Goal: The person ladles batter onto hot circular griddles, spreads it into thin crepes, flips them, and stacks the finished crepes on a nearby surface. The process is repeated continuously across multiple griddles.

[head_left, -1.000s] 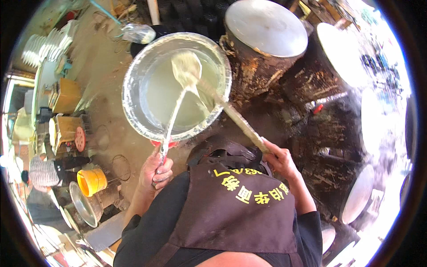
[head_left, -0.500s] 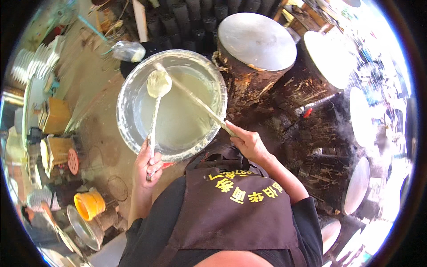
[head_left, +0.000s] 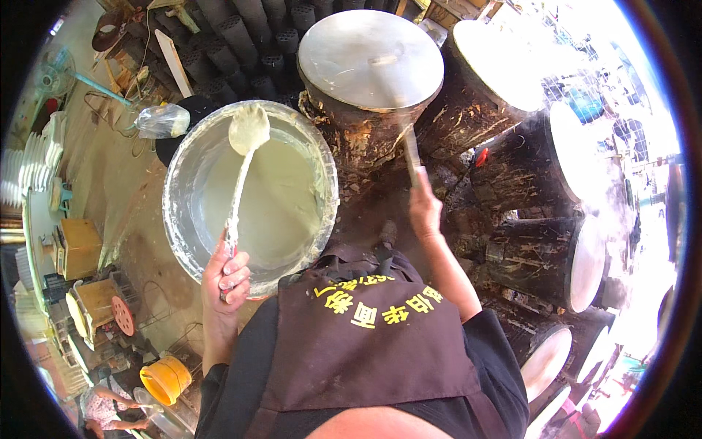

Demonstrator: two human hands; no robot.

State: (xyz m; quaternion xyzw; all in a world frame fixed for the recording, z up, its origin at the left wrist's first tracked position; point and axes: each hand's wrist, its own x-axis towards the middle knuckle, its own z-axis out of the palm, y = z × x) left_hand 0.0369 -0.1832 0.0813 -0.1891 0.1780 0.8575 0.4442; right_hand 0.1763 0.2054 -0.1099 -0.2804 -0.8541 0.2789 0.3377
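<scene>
A wide metal tub [head_left: 172, 197] stands in front of me, its rim smeared with batter. It holds pale greenish-white batter [head_left: 259, 190]. My left hand [head_left: 227, 278] is wrapped round the handle of a long ladle [head_left: 249, 130], whose coated bowl is over the tub's far side. In my right hand [head_left: 425, 208] is a wooden stick [head_left: 411, 146], smeared by motion. Its blurred far end reaches over the round metal griddle [head_left: 344, 58], which tops a dark cylindrical stove at the back; whether it touches the surface I cannot tell.
More round-topped stoves [head_left: 578, 263] curve along my right side, with pale haze nearby. Black coal briquettes [head_left: 234, 40] are stacked behind the tub. A plastic bag [head_left: 162, 122] lies left of it. A yellow bucket [head_left: 166, 380] and another person [head_left: 108, 402] are at lower left.
The stick in my right hand has swung away from the tub, out to the right and up toward the griddle. The ladle's bowl has shifted to the tub's far rim. My view has turned rightward.
</scene>
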